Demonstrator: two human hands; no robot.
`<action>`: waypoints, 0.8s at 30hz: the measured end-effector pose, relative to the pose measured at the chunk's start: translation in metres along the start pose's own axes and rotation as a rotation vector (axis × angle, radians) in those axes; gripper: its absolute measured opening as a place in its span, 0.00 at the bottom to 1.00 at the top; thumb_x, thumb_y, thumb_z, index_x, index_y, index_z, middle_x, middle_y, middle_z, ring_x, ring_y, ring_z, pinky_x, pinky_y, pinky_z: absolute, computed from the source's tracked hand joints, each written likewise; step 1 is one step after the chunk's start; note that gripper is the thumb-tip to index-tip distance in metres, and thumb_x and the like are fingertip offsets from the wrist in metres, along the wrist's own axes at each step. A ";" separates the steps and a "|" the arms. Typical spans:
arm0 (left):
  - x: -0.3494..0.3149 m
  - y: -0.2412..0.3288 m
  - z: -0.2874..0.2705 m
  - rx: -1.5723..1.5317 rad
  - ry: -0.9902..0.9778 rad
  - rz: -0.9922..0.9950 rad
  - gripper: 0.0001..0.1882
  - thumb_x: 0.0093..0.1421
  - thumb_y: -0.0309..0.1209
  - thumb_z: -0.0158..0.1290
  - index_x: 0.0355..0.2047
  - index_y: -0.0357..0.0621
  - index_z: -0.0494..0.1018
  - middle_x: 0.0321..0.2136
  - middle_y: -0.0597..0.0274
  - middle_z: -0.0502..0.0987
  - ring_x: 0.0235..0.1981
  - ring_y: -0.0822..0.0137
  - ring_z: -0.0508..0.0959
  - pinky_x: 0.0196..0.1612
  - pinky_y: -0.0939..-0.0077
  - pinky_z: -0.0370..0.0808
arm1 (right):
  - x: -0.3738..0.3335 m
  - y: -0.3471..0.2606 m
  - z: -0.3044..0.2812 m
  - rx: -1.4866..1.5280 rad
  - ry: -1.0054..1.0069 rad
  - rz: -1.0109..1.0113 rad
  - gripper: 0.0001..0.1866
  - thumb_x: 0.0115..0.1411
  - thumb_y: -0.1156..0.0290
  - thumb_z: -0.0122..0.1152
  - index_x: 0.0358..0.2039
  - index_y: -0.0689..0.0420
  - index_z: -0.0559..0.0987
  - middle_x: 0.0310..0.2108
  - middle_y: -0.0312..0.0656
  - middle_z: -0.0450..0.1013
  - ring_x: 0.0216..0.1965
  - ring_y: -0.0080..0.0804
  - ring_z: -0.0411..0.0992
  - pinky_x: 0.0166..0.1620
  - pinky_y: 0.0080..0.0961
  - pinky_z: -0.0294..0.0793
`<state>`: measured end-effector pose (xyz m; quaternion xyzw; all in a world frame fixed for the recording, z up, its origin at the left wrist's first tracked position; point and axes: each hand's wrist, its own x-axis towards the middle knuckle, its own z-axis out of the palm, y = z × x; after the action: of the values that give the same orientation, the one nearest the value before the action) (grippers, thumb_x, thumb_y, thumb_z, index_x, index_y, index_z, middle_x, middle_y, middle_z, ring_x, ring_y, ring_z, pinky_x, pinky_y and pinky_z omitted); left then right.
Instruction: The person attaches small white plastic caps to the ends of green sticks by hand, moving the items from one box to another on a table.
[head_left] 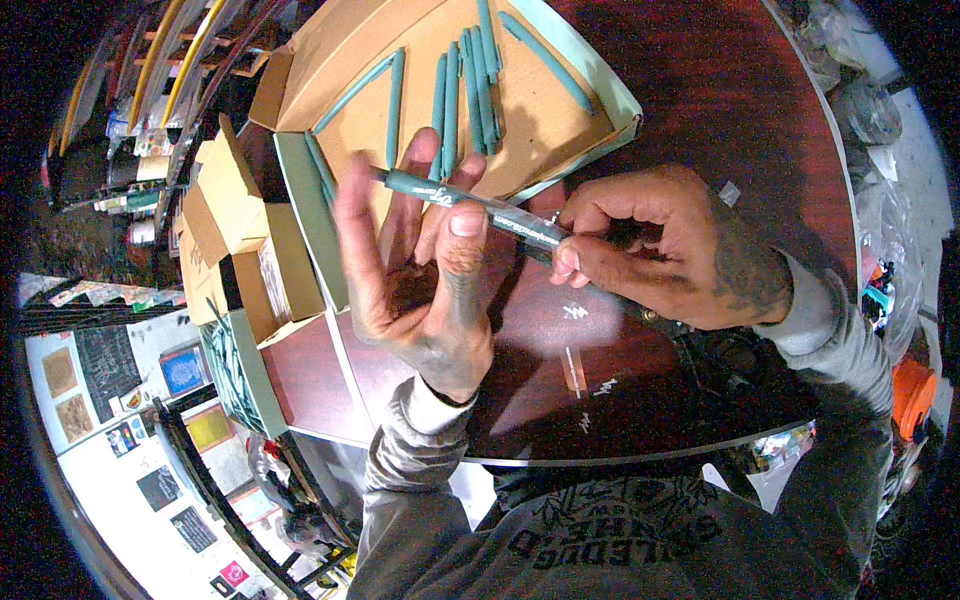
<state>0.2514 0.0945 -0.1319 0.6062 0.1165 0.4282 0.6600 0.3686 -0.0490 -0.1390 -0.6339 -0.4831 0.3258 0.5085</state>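
Observation:
A dark teal pen with white printing is held aslant above the table, between both hands. My left hand has its thumb pressed on the near side of the barrel, with the fingers raised behind it. At the pen's right end, my right hand pinches it between thumb and curled fingers. Beyond the hands lies a shallow open cardboard box with several similar teal pens scattered across its bottom.
Left of the shallow box stand a smaller open carton and a box packed with pens. Small pale zigzag bits lie on the dark wood-grain table. A black object sits below my right hand. Clear plastic bags hang beyond the right edge.

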 end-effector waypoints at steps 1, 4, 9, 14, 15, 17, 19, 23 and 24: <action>-0.001 -0.001 0.000 -0.001 -0.009 0.004 0.31 0.64 0.24 0.56 0.66 0.37 0.60 0.46 0.40 0.80 0.44 0.54 0.82 0.45 0.64 0.82 | 0.000 0.000 0.000 -0.005 0.006 -0.011 0.08 0.66 0.73 0.60 0.32 0.65 0.77 0.30 0.42 0.79 0.34 0.25 0.78 0.37 0.23 0.76; -0.001 -0.004 -0.012 -0.029 -0.143 -0.132 0.36 0.61 0.18 0.58 0.68 0.36 0.56 0.48 0.39 0.79 0.48 0.55 0.81 0.53 0.62 0.79 | -0.001 0.000 -0.003 -0.025 0.031 -0.028 0.08 0.65 0.73 0.60 0.32 0.65 0.77 0.31 0.43 0.79 0.35 0.25 0.78 0.37 0.23 0.76; -0.007 0.000 -0.016 0.033 -0.163 -0.374 0.13 0.65 0.24 0.58 0.47 0.31 0.78 0.43 0.51 0.83 0.42 0.65 0.83 0.47 0.75 0.79 | -0.002 0.002 0.001 -0.033 0.046 0.024 0.08 0.65 0.73 0.61 0.30 0.65 0.75 0.29 0.42 0.77 0.33 0.23 0.75 0.37 0.22 0.75; -0.007 -0.001 -0.019 0.141 -0.164 -0.306 0.12 0.65 0.27 0.59 0.45 0.31 0.79 0.36 0.53 0.84 0.35 0.71 0.81 0.40 0.79 0.78 | -0.002 0.000 0.001 -0.015 0.058 -0.034 0.08 0.64 0.73 0.63 0.31 0.64 0.74 0.31 0.39 0.74 0.31 0.21 0.71 0.33 0.20 0.72; -0.006 0.000 -0.018 0.167 -0.148 -0.282 0.12 0.65 0.27 0.59 0.45 0.31 0.79 0.35 0.53 0.84 0.34 0.71 0.81 0.39 0.80 0.78 | -0.002 0.004 0.004 0.007 0.074 -0.076 0.08 0.64 0.74 0.63 0.31 0.63 0.74 0.31 0.39 0.73 0.30 0.21 0.70 0.32 0.20 0.71; -0.002 -0.002 -0.019 0.125 -0.125 -0.250 0.12 0.65 0.28 0.59 0.43 0.30 0.80 0.34 0.53 0.84 0.34 0.71 0.81 0.39 0.79 0.78 | -0.002 0.009 0.008 0.056 0.100 -0.106 0.08 0.64 0.74 0.63 0.32 0.63 0.74 0.31 0.38 0.73 0.30 0.19 0.69 0.31 0.18 0.70; 0.001 0.001 -0.018 0.162 -0.127 -0.214 0.12 0.65 0.29 0.59 0.42 0.30 0.80 0.33 0.52 0.84 0.34 0.70 0.81 0.39 0.77 0.79 | -0.004 0.012 0.010 0.109 0.119 -0.081 0.08 0.64 0.74 0.63 0.32 0.63 0.74 0.31 0.37 0.72 0.29 0.15 0.67 0.30 0.16 0.67; 0.002 0.004 -0.020 0.220 -0.138 -0.225 0.13 0.65 0.30 0.59 0.42 0.30 0.79 0.34 0.51 0.84 0.34 0.69 0.82 0.39 0.77 0.79 | -0.002 0.002 0.007 0.245 0.057 0.046 0.07 0.64 0.73 0.62 0.32 0.62 0.74 0.31 0.35 0.72 0.28 0.11 0.64 0.29 0.12 0.64; 0.002 0.004 -0.020 0.203 -0.146 -0.220 0.13 0.65 0.31 0.59 0.42 0.30 0.79 0.34 0.51 0.84 0.34 0.69 0.82 0.38 0.77 0.80 | -0.002 0.002 0.007 0.202 0.051 0.040 0.07 0.65 0.73 0.62 0.32 0.62 0.74 0.31 0.34 0.72 0.28 0.10 0.64 0.29 0.12 0.63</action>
<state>0.2367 0.1094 -0.1324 0.6828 0.1767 0.2944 0.6449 0.3625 -0.0492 -0.1433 -0.5970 -0.4220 0.3664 0.5755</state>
